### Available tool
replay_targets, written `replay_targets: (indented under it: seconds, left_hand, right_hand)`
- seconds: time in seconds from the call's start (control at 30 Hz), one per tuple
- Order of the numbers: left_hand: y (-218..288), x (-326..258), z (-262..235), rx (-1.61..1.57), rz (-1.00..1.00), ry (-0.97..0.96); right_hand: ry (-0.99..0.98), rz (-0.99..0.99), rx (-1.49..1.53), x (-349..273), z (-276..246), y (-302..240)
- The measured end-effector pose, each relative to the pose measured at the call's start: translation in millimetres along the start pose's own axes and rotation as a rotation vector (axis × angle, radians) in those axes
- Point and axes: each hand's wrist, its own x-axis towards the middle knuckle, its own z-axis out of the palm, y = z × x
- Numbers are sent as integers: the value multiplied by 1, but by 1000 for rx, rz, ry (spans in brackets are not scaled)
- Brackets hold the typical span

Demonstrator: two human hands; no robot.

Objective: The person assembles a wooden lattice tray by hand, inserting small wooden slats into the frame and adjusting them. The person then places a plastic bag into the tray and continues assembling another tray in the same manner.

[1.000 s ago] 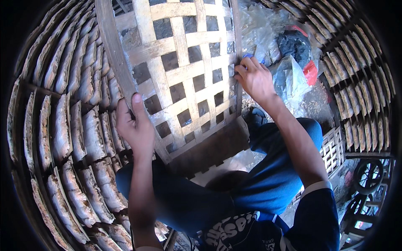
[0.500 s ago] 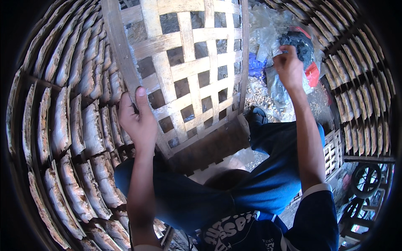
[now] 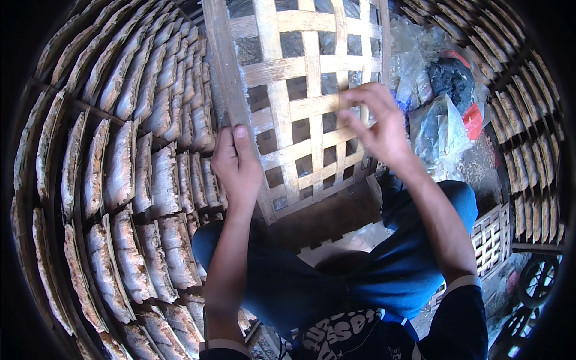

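Note:
A woven bamboo panel [image 3: 300,108] in a wooden frame stands tilted in front of me, between my knees. My left hand [image 3: 237,171] is closed round the frame's left rail [image 3: 227,66], its thumb lying along the front. Over the right part of the lattice hovers my right hand [image 3: 378,123], slightly blurred, fingers bent and thumb apart from them. Nothing shows between its fingers. Whether its fingertips touch the strips, I cannot tell.
Racks of rough, pale curved pieces [image 3: 117,165] rise close on my left, with similar racks [image 3: 522,132] on the right. Clear plastic bags [image 3: 441,129] and a black bundle [image 3: 451,81] lie beyond the panel's right side. A wheel [image 3: 537,281] stands at the lower right.
My right hand has come left from above the plastic bags to the front of the lattice. The view has shifted, so the panel and my left hand appear further right; the left grip stays.

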Motion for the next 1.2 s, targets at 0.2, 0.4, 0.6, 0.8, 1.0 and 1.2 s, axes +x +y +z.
replay_targets:
  seconds: [0.2,0.4,0.6,0.8,1.0,1.2]
  left_hand:
    - [9,3,2,29,63,-7]
    - [25,4,-3,33,107,-53]
    - [32,2,-3,26,174,-79]
    - [35,1,-4,26,219,-65]
    - [33,-1,-4,32,236,-71]
    - [29,-2,-7,43,255,-67]
  right_hand:
    - [85,-181,84,40,32,-54]
    - [165,-208,83,69,41,-68]
    - [173,-144,83,68,46,-70]
    - [280,-163,103,57,54,-69]
    - [335,-178,127,55,56,-69]
    - [285,-131,155,56,56,-75]
